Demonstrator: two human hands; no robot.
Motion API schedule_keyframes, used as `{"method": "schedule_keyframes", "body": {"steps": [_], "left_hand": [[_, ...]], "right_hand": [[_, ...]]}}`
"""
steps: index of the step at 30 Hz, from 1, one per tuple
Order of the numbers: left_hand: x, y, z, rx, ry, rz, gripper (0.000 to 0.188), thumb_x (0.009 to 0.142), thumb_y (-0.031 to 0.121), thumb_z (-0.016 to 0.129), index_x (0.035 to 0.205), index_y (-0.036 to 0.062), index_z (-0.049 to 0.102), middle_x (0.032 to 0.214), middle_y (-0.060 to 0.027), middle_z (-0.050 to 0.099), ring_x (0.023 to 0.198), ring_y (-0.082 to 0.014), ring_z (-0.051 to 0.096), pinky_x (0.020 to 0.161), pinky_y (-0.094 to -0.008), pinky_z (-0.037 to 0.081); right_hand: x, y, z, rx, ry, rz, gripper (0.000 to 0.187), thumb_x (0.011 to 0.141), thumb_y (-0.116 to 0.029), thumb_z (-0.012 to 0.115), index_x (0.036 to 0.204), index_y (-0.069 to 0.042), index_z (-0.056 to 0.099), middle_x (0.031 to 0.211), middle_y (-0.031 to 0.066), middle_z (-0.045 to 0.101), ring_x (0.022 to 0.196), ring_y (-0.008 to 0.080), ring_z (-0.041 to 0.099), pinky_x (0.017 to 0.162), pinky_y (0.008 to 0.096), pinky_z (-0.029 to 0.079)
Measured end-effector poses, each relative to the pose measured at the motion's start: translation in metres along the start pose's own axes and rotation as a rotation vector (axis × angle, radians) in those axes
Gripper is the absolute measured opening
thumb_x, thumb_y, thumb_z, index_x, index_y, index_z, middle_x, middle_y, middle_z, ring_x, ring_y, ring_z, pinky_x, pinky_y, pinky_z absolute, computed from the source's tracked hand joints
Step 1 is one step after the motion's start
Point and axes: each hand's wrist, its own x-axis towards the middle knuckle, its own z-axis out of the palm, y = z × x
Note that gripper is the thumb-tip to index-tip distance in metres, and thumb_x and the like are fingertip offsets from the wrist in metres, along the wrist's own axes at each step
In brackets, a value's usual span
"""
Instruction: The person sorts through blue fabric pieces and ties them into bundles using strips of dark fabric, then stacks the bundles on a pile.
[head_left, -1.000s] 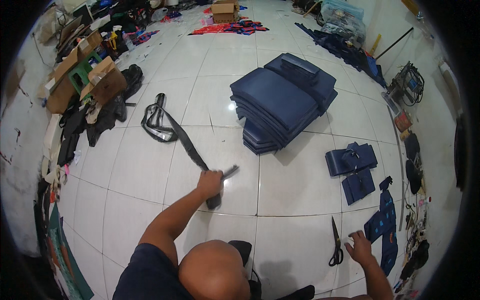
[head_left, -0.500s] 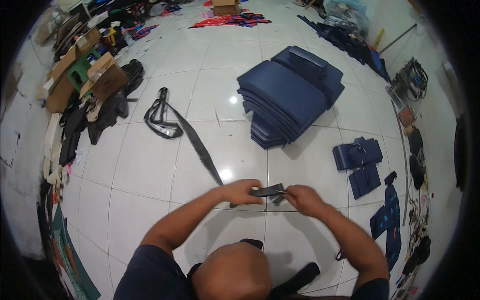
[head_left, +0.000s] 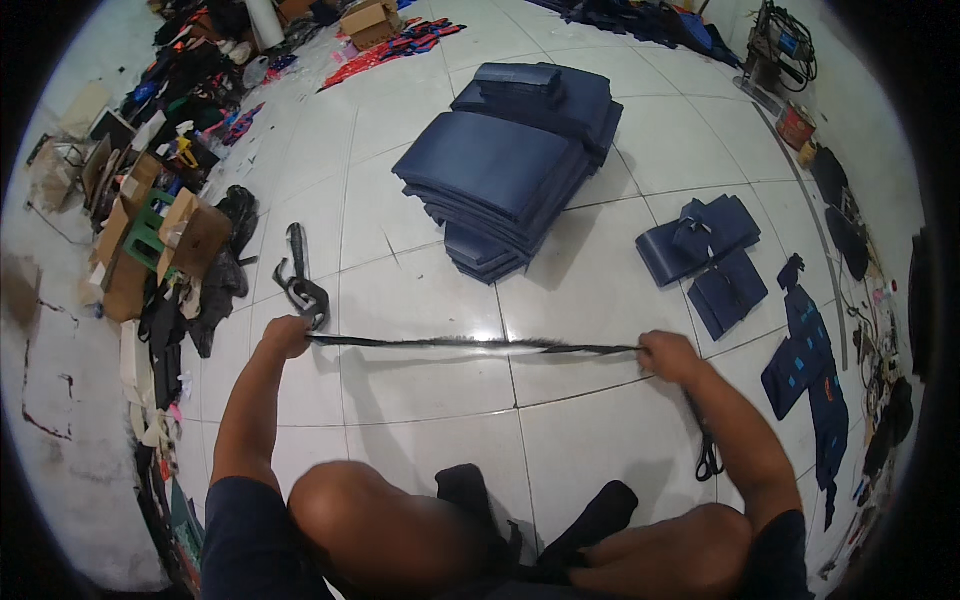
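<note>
A narrow black strip (head_left: 430, 342) with a frayed, fuzzy edge is stretched almost level between my two hands, above the white tiled floor. My left hand (head_left: 287, 337) is closed on one part of it. From there the rest of the strip runs off to a loose, twisted heap (head_left: 305, 292) on the floor, showing a shiny grey side. My right hand (head_left: 670, 357) pinches the strip farther right. Below that hand, black-handled scissors (head_left: 708, 462) lie beside my right forearm, their blades partly hidden.
Ahead stands a tall stack of dark blue sheets (head_left: 490, 165). Smaller folded blue bundles (head_left: 700, 240) and a patterned dark blue cloth piece (head_left: 812, 345) lie at right. Cardboard boxes (head_left: 190, 235), a green plastic stool (head_left: 150, 232) and clutter line the left wall. A machine (head_left: 780, 48) stands far right.
My hands were close together over a folded part of the strip; they have moved wide apart, drawing it out straight. The view has turned, and my knees now show.
</note>
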Motion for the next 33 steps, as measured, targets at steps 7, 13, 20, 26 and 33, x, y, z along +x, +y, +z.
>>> {"method": "schedule_keyframes", "body": {"steps": [7, 13, 20, 26, 33], "left_hand": [[0.081, 0.014, -0.045, -0.212, -0.015, 0.275, 0.075, 0.082, 0.046, 0.07, 0.132, -0.0068, 0.054, 0.135, -0.0286, 0.056, 0.125, -0.0365, 0.056, 0.104, -0.0406, 0.045], [0.144, 0.093, -0.18, -1.23, -0.012, 0.024, 0.1, 0.082, 0.076, 0.055, 0.141, -0.0042, 0.045, 0.138, -0.0252, 0.052, 0.123, -0.0336, 0.053, 0.101, -0.044, 0.045], [0.238, 0.122, -0.187, -1.52, 0.03, -0.017, 0.11, 0.076, 0.084, 0.054, 0.134, -0.0091, 0.048, 0.109, -0.0198, 0.06, 0.091, -0.0214, 0.061, 0.078, -0.0321, 0.053], [0.257, 0.122, -0.189, -1.509, -0.055, 0.272, 0.106, 0.079, 0.079, 0.059, 0.13, -0.0128, 0.047, 0.095, -0.0151, 0.062, 0.067, -0.0144, 0.058, 0.059, -0.0249, 0.051], [0.247, 0.123, -0.205, -1.537, -0.204, 0.178, 0.107, 0.078, 0.076, 0.061, 0.133, -0.0136, 0.044, 0.105, -0.0192, 0.059, 0.076, -0.0166, 0.058, 0.068, -0.0263, 0.053]], "right_hand": [[0.015, -0.021, 0.021, 0.006, -0.117, 0.092, 0.031, 0.085, -0.032, 0.061, 0.098, -0.005, 0.068, 0.093, 0.0173, 0.068, 0.092, 0.0358, 0.066, 0.082, 0.0472, 0.052], [-0.025, -0.026, -0.031, 0.263, 0.148, 0.382, 0.046, 0.079, -0.034, 0.069, 0.116, -0.005, 0.067, 0.099, 0.0154, 0.068, 0.088, 0.03, 0.066, 0.082, 0.0409, 0.052], [-0.11, -0.019, -0.023, 0.327, 0.383, 0.495, 0.037, 0.083, -0.022, 0.073, 0.111, 0.001, 0.065, 0.085, 0.0121, 0.062, 0.073, 0.0221, 0.059, 0.068, 0.0339, 0.049], [-0.156, -0.039, -0.009, 0.388, 0.4, 0.617, 0.028, 0.086, -0.016, 0.073, 0.107, 0.001, 0.066, 0.078, 0.0068, 0.058, 0.067, 0.0145, 0.053, 0.062, 0.0293, 0.044], [-0.148, -0.039, -0.006, 0.375, 0.394, 0.589, 0.024, 0.086, -0.015, 0.073, 0.104, 0.001, 0.066, 0.079, 0.0071, 0.059, 0.067, 0.0148, 0.054, 0.063, 0.0301, 0.046]]}}
